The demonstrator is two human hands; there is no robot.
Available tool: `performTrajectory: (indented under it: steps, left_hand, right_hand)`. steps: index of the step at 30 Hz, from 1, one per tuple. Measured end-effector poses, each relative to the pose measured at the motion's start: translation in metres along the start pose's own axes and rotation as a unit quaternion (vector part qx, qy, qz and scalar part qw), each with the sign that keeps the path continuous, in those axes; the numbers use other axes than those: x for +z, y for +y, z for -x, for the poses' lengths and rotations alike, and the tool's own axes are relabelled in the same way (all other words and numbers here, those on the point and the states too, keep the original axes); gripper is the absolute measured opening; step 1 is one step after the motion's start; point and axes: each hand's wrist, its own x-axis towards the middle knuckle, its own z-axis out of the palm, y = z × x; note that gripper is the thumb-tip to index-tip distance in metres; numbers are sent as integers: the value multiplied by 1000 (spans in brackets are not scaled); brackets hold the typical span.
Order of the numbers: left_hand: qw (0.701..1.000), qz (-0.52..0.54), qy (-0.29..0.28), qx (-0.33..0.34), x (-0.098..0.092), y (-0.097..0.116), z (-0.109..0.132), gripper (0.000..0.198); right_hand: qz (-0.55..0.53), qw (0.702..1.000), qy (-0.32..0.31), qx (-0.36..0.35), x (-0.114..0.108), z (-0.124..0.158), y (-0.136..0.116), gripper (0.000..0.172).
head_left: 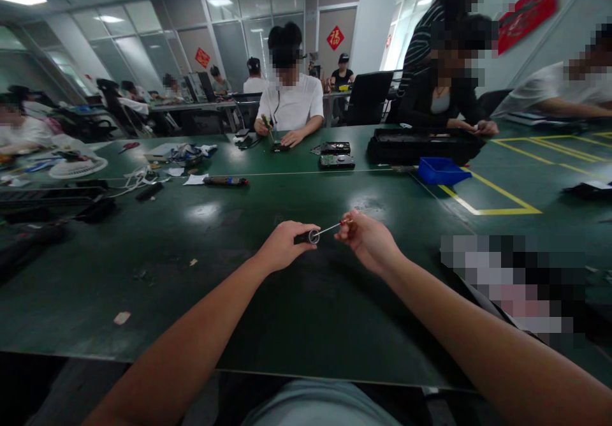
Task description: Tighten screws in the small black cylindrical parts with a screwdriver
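Note:
Over the green tabletop, my left hand (283, 247) grips a small black cylinder (302, 238) between thumb and fingers. A pale ring rims the end of the cylinder that faces right. My right hand (367, 238) is closed on a thin screwdriver (329, 229), its slender metal shaft pointing left and down, with a bit of red by the fingers. The shaft's tip meets the ringed end of the cylinder; whether it is inside or only touching I cannot tell. Most of the screwdriver's handle is hidden in my fingers.
A blue bin (440, 171) stands ahead right beside a long black housing (425, 145). Hard drives (337, 161) lie mid-table. A pen-shaped electric screwdriver (225, 182) and cables (138, 180) are to the left. Across the table a person (291, 104) works on a small part.

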Motion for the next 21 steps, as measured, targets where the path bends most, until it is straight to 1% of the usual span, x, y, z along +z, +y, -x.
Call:
performTrajectory:
  steps: [1,2,3,6,8,11,15,21]
  left_hand:
    - [1000,-6,-1,-3,0,0,0,39]
    - [1000,-11,1,-9,0,-1,0,39]
    - [1000,-14,6,-18,0,-1,0,39]
    - [999,-16,18,-46,0,-2,0,40]
    - [998,-15,21,-54,0,-1,1,40]
    - [998,-13,24,-54,0,2,2,40]
    - [999,-12,33,-40,0,4,2,39]
    - [998,-21,55,-30,0,1,2,37]
  right_hand:
    - [-10,1000,-11,15,0,0,-1,26]
    - [-10,1000,-10,13,-1,0,-2,26]
    - [1,1000,2,-6,-1,0,-3,25]
    - [66,992,52,-90,-3,-1,-1,25]
    - [101,985,62,-126,-4,-2,2,27]
    - [162,973,48,-157,-4,-2,4,29]
    - [263,945,26,-193,-2,5,1,27]
    - [351,902,12,-250,1,14,-3,21]
